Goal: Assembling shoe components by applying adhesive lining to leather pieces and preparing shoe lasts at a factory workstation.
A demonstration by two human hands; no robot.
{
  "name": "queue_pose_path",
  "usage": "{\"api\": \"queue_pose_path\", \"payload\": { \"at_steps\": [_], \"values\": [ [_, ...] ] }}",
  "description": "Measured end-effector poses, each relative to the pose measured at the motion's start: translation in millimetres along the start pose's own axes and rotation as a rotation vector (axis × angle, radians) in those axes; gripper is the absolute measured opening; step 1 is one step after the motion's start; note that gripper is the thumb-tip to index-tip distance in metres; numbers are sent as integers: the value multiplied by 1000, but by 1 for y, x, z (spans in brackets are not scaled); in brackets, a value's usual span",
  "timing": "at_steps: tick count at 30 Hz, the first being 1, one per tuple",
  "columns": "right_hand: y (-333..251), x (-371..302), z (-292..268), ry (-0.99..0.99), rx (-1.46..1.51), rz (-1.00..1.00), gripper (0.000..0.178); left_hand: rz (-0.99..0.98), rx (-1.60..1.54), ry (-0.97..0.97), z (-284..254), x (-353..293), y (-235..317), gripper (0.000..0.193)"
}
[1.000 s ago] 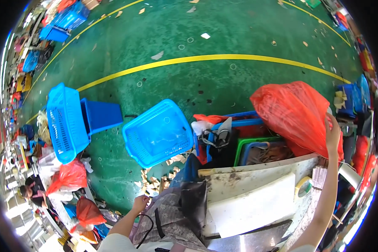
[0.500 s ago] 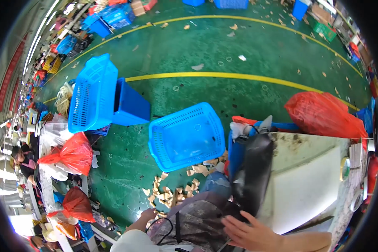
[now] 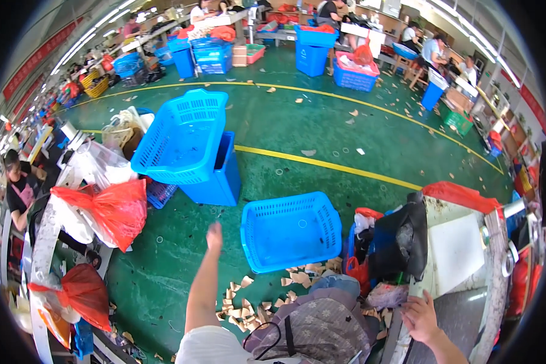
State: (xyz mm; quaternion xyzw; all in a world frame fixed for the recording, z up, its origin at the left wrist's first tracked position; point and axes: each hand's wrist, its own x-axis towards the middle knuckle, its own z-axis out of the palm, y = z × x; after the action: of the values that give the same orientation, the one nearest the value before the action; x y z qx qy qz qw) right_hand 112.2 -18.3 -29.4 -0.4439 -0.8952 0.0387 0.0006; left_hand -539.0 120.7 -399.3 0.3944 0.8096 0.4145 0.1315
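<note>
My left arm reaches forward over the green floor, and the left hand (image 3: 214,236) is in the air between two blue baskets. Its fingers are too small and foreshortened to read. To its right a blue plastic basket (image 3: 291,233) rests on the floor. Ahead and left, another blue basket (image 3: 182,142) sits tilted on top of a blue bin (image 3: 215,176). My right hand (image 3: 420,318) is open, fingers apart, by the near edge of the workbench (image 3: 438,249). Closest to it lies a clear plastic bag (image 3: 387,295). Beyond that is a black bag (image 3: 400,242).
Tan scraps (image 3: 249,315) litter the floor before my patterned apron (image 3: 321,330). Red bags (image 3: 118,209) hang at the left bench. A white board (image 3: 456,252) lies on the right workbench. Several people sit at far benches, beyond a yellow floor line (image 3: 327,164).
The view has tilted up, showing more of the far room. My left arm has stretched forward from beside my lap. My right hand has moved right, away from the black bag.
</note>
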Motion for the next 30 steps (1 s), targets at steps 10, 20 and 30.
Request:
{"api": "queue_pose_path", "payload": {
  "at_steps": [10,20,30],
  "values": [
    [-8,35,-14,5,40,118,5,-740,-826,-56,-104,249,75,111],
    [1,15,-14,3,100,132,6,-529,-1313,43,-73,234,50,60],
    [-2,23,-15,-31,127,143,8,-651,-836,-369,-77,-109,-58,45]
  ]
}}
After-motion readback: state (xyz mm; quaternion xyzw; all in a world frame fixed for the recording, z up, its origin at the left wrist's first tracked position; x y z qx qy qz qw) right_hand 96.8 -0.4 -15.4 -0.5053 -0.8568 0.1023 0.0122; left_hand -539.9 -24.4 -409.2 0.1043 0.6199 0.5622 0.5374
